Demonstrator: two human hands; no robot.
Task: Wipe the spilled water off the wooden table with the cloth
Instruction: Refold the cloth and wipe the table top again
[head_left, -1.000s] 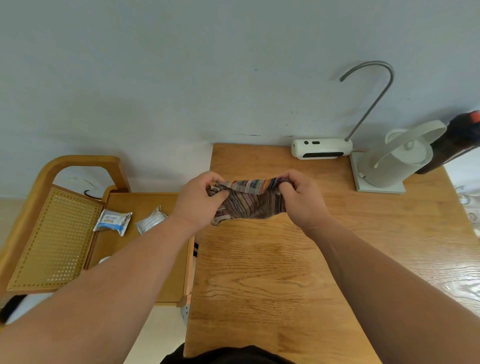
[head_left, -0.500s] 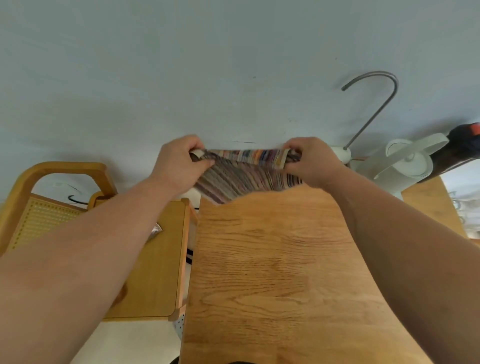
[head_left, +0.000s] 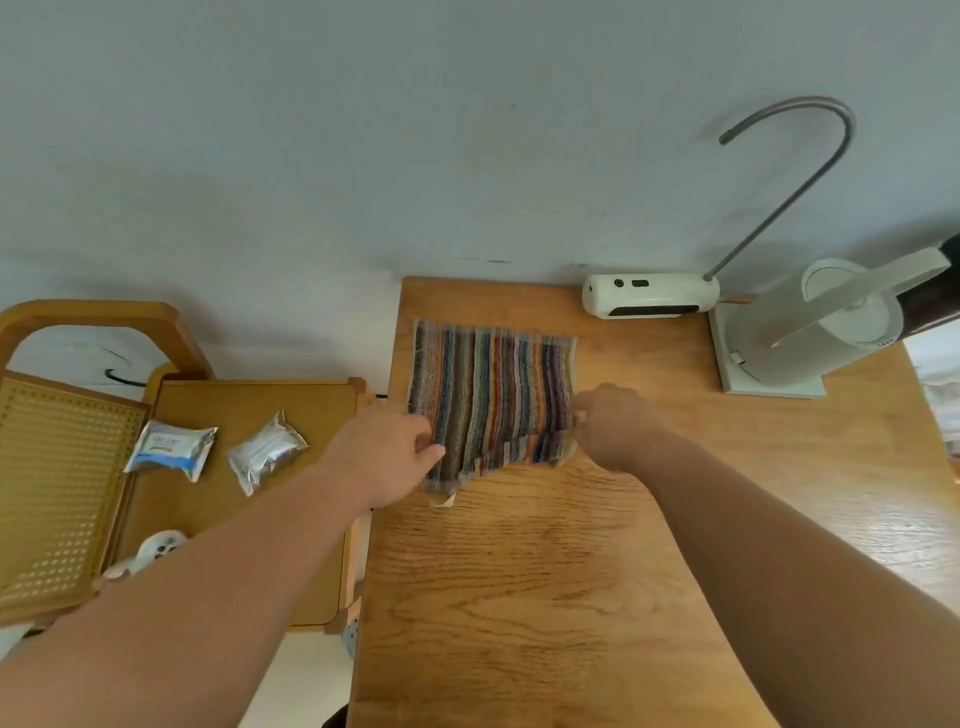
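Head view: striped cloth (head_left: 491, 400) lies spread flat at the far left of the wooden table (head_left: 545, 597), left hand (head_left: 384, 457) and right hand (head_left: 610, 426) each pinching a near corner, while the glossy wet patch (head_left: 914, 525) at the right edge appears untouched, so wiping is judged not yet begun.

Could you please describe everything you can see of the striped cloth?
The striped cloth looks woven, with narrow stripes in blue, red, orange and grey. It lies spread nearly flat on the far left of the wooden table, its near edge uneven and partly folded. The left hand and right hand pinch its near corners.
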